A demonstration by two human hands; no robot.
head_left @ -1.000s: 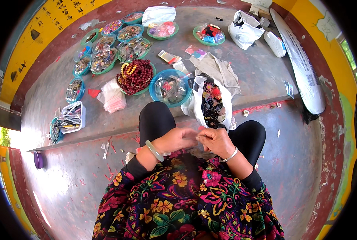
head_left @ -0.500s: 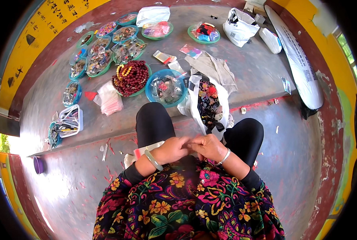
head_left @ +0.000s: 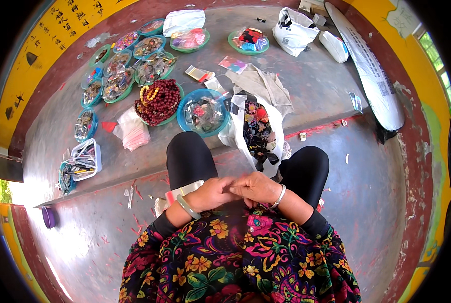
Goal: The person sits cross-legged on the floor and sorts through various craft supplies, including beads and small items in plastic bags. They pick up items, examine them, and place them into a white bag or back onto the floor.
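Note:
My left hand (head_left: 211, 194), a pale bangle at its wrist, meets my right hand (head_left: 258, 189) over my lap. The right one wears a silver bangle, and its fingers curl against the left. Both look closed, with left fingertips blurred and partly covered. Whatever may be between them is hidden. Under the left wrist lies a pale flat packet (head_left: 190, 187) with a red end. Beyond my knees stands an open white plastic bag (head_left: 275, 117) filled with dark, colourful flowery pieces (head_left: 257, 132). Left of it sits a blue basin (head_left: 184, 123) of clear-wrapped small items.
Dark red bead strings (head_left: 159, 106) fill a basket beside pink-edged plastic pouches (head_left: 135, 132). Several baskets of packaged trinkets stand far left. A white tray (head_left: 98, 154) holds pens or similar sticks. Grey cloth (head_left: 266, 91) lies by the raised step's edge.
The view has shifted slightly, so the goods on the floor appear farther left. My hands stay together over my lap, with only small finger movement.

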